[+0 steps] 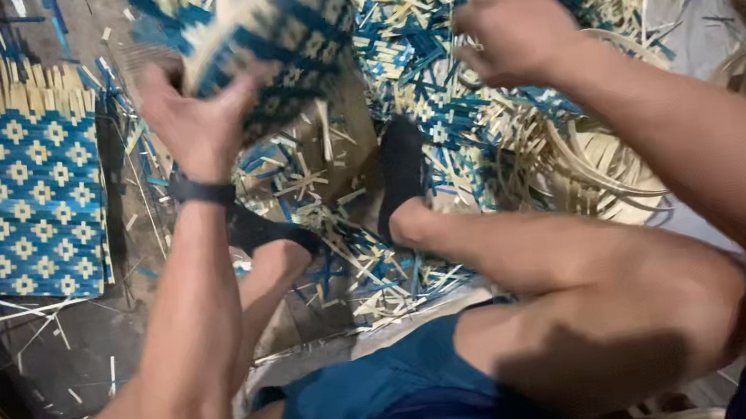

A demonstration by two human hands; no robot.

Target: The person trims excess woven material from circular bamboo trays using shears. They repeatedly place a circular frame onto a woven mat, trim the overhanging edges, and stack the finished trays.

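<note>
Left hand [193, 118] grips a round blue-and-tan woven basket [273, 35] by its rim, fingers curled around the edge, held above the floor [75, 354]. Right hand [513, 32] is a loose fist over a pile of cut strips [427, 39]; whether it pinches anything, cannot tell. A flat woven mat [2, 201] lies left, bare hoops [607, 159] right.

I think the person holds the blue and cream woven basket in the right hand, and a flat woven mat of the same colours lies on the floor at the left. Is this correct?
Not quite. The head view shows the left hand holding the woven basket; the right hand is closed in a fist, apart from it. The flat woven mat does lie on the floor at the left.
</note>
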